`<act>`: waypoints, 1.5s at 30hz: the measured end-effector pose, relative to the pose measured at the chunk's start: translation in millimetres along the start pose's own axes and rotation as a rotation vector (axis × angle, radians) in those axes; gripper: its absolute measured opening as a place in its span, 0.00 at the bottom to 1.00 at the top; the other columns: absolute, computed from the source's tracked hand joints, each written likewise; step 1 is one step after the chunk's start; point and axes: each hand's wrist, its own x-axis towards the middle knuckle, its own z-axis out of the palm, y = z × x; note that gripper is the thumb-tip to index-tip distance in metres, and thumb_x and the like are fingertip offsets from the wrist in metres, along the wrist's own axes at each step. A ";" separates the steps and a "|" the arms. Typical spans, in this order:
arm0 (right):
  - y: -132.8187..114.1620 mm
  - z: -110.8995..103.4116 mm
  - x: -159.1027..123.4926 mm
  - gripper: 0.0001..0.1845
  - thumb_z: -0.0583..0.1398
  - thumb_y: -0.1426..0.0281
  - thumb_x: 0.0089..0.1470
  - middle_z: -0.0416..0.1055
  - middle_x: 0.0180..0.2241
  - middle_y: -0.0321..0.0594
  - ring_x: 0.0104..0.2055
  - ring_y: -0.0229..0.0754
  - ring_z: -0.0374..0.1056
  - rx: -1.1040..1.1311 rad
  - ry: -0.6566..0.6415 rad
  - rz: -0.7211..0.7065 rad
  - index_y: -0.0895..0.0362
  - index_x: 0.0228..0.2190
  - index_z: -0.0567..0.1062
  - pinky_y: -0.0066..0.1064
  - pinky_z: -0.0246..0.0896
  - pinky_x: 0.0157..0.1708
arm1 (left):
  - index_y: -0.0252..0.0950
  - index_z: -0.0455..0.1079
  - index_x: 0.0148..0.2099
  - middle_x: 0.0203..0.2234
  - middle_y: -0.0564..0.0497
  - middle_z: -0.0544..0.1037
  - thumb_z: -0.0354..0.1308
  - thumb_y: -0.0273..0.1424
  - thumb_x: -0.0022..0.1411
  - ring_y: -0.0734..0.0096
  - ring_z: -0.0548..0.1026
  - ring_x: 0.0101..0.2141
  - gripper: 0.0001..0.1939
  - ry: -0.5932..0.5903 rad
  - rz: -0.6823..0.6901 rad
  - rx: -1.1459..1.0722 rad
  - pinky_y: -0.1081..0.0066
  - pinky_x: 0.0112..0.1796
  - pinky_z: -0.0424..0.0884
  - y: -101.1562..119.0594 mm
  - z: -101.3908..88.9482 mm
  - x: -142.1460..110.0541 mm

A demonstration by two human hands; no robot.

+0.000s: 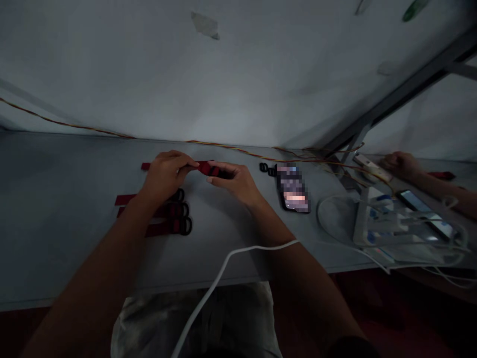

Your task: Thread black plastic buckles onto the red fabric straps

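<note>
Over the far half of the grey table, my left hand pinches one end of a red strap. My right hand grips the strap's other end between thumb and fingers. Whether a buckle sits inside the right hand is hidden. Several finished-looking red straps with black ring buckles lie stacked side by side, partly under my left forearm. Behind my left hand, a bit of red strap shows on the table. Two loose black buckles lie to the right of my right hand.
A lit phone lies right of the buckles. Farther right are a white power strip with tangled cables and another phone. A white cable crosses my right forearm. Another person's hand rests at the far right. Twisted wires run along the wall.
</note>
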 end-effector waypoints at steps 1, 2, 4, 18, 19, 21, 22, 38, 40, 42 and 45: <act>1.6 0.9 1.3 0.24 0.75 0.65 0.42 0.80 0.37 0.32 0.38 0.40 0.73 0.040 0.015 -0.012 0.50 0.45 0.84 0.32 0.67 0.43 | 0.45 0.81 0.39 0.35 0.50 0.85 0.59 0.32 0.64 0.56 0.82 0.41 0.08 -0.040 0.007 0.011 0.57 0.48 0.75 -0.3 -0.5 -0.3; 2.7 1.8 2.5 0.25 0.75 0.65 0.41 0.81 0.38 0.33 0.40 0.40 0.74 0.071 0.027 -0.028 0.50 0.45 0.84 0.32 0.68 0.45 | 0.44 0.81 0.43 0.38 0.49 0.85 0.59 0.31 0.64 0.55 0.81 0.43 0.09 -0.082 0.015 0.022 0.56 0.50 0.75 1.0 -1.4 -0.6; 2.6 3.5 3.9 0.26 0.76 0.65 0.39 0.81 0.40 0.34 0.42 0.41 0.74 0.107 0.042 -0.063 0.50 0.44 0.84 0.34 0.68 0.48 | 0.41 0.78 0.51 0.45 0.47 0.84 0.57 0.30 0.64 0.55 0.80 0.49 0.15 -0.146 0.034 0.013 0.54 0.54 0.73 8.2 -4.0 -1.6; -11.9 3.7 -4.9 0.19 0.77 0.61 0.41 0.82 0.40 0.36 0.40 0.39 0.76 0.410 -0.127 0.110 0.50 0.38 0.84 0.35 0.74 0.45 | 0.40 0.79 0.48 0.42 0.47 0.84 0.67 0.44 0.61 0.62 0.81 0.42 0.17 -0.191 -0.199 -0.544 0.66 0.45 0.78 27.0 -5.0 3.8; -12.0 3.1 -4.6 0.19 0.77 0.61 0.41 0.82 0.38 0.36 0.38 0.38 0.75 0.402 -0.119 0.100 0.51 0.37 0.84 0.35 0.74 0.43 | 0.40 0.80 0.47 0.41 0.47 0.85 0.68 0.44 0.61 0.62 0.82 0.41 0.16 -0.198 -0.206 -0.556 0.66 0.45 0.78 27.3 -5.5 4.2; -12.8 1.9 -4.4 0.17 0.77 0.62 0.41 0.81 0.35 0.35 0.34 0.37 0.74 0.341 -0.102 0.046 0.52 0.35 0.84 0.33 0.74 0.40 | 0.40 0.80 0.44 0.38 0.47 0.85 0.69 0.43 0.60 0.62 0.82 0.40 0.14 -0.197 -0.228 -0.556 0.65 0.44 0.78 28.4 -5.8 4.4; -13.4 1.3 -4.4 0.16 0.76 0.62 0.42 0.81 0.34 0.35 0.32 0.36 0.73 0.299 -0.095 0.015 0.52 0.35 0.84 0.32 0.73 0.38 | 0.40 0.81 0.42 0.37 0.48 0.85 0.69 0.42 0.60 0.62 0.82 0.38 0.13 -0.192 -0.237 -0.550 0.65 0.43 0.78 28.8 -5.8 4.3; -9.6 8.0 -0.8 0.14 0.71 0.63 0.52 0.78 0.34 0.34 0.36 0.35 0.74 -0.040 0.065 -0.074 0.54 0.41 0.81 0.26 0.73 0.38 | 0.42 0.77 0.44 0.34 0.55 0.81 0.58 0.49 0.59 0.64 0.77 0.35 0.20 -0.331 -0.499 0.009 0.70 0.36 0.68 42.5 -21.5 13.8; -11.1 9.3 -2.2 0.15 0.71 0.63 0.52 0.78 0.35 0.34 0.37 0.34 0.74 -0.097 0.104 -0.096 0.54 0.41 0.81 0.26 0.73 0.39 | 0.44 0.77 0.45 0.29 0.54 0.79 0.54 0.55 0.59 0.63 0.75 0.30 0.24 -0.361 -0.540 0.100 0.68 0.32 0.66 36.4 -20.2 12.5; -12.2 10.6 -2.9 0.14 0.71 0.64 0.53 0.79 0.36 0.34 0.37 0.35 0.74 -0.057 0.063 -0.075 0.54 0.42 0.81 0.26 0.74 0.39 | 0.46 0.76 0.47 0.29 0.53 0.79 0.51 0.59 0.59 0.60 0.76 0.29 0.27 -0.378 -0.557 0.157 0.67 0.30 0.65 28.6 -17.4 10.2; -9.3 11.2 -0.6 0.11 0.71 0.69 0.52 0.79 0.34 0.33 0.34 0.35 0.74 0.077 -0.009 -0.022 0.54 0.40 0.80 0.28 0.76 0.37 | 0.48 0.75 0.48 0.37 0.53 0.82 0.49 0.60 0.61 0.57 0.79 0.34 0.27 -0.365 -0.513 0.176 0.64 0.35 0.68 21.8 -13.3 8.0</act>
